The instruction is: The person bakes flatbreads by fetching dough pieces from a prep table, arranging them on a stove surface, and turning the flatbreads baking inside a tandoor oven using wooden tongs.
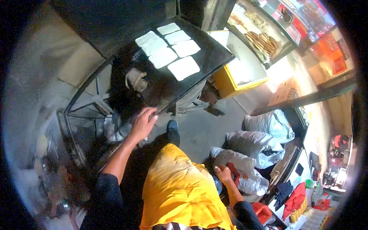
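My left hand (145, 123) is at the near corner of a dark table (161, 92), fingers stretched towards its edge. Whether they touch it I cannot tell. On the table lie several flat white dough pieces (184, 68), roughly rectangular. Between them and my left hand is a crumpled greyish-brown cloth-like bundle (136, 79). Down by my right side, my right hand (223, 174) is closed on a dark red cloth (233, 173), beside the stuffed white sacks. A yellow apron (180, 188) covers my front.
Several stuffed white sacks (255, 145) stand on the floor to the right. Beyond the table is a yellow bin (230, 82). Browned flatbreads (262, 44) sit in a lit display case at the upper right. A metal frame (82, 105) stands left of the table.
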The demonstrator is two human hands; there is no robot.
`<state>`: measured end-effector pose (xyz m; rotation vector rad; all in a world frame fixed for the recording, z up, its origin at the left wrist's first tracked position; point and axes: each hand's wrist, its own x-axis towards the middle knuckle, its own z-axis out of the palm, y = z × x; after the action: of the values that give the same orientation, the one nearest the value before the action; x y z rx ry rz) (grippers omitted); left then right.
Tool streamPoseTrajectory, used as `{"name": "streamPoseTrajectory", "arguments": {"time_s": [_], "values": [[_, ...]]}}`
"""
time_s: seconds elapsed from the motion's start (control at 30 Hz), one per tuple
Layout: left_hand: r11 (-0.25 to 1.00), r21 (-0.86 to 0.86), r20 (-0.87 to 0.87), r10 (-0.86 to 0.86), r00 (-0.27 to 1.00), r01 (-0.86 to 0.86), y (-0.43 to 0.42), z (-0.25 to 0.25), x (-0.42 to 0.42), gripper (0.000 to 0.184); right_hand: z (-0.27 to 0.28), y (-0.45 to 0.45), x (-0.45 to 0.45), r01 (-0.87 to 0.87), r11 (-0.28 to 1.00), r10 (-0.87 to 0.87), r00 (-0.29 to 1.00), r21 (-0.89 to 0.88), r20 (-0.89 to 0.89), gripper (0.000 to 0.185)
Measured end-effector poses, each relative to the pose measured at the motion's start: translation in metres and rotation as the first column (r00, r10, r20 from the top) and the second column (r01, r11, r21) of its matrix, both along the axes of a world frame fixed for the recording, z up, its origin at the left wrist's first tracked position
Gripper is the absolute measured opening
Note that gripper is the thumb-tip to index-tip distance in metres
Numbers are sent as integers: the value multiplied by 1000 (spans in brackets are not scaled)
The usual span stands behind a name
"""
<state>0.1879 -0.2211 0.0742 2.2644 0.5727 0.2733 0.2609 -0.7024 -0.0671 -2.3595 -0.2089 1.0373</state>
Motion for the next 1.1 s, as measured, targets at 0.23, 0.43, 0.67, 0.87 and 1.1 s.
{"name": "streamPoseTrajectory", "arguments": {"time_s": [0.23, 0.43, 0.67, 0.87, 1.1], "values": [[989, 139, 44, -49, 998, 43, 121, -54, 170, 38, 61, 119, 77, 8, 996, -24, 984, 93, 174, 31], [944, 316, -147, -47, 988, 92, 174, -68, 223, 25, 116, 246, 152, -162, 973, 130, 974, 167, 184, 27], [909, 382, -61, 204, 977, -166, 212, -89, 182, 33, 121, 358, 211, -401, 840, 352, 915, 365, 196, 25], [918, 52, -480, 368, 797, -393, 229, -108, 177, 37, 129, 439, 229, -300, 780, 382, 923, 549, -38, 23], [909, 18, -252, 407, 878, -416, 219, -112, 190, 38, 104, 488, 246, -79, 796, 298, 914, 600, -274, 37]]}}
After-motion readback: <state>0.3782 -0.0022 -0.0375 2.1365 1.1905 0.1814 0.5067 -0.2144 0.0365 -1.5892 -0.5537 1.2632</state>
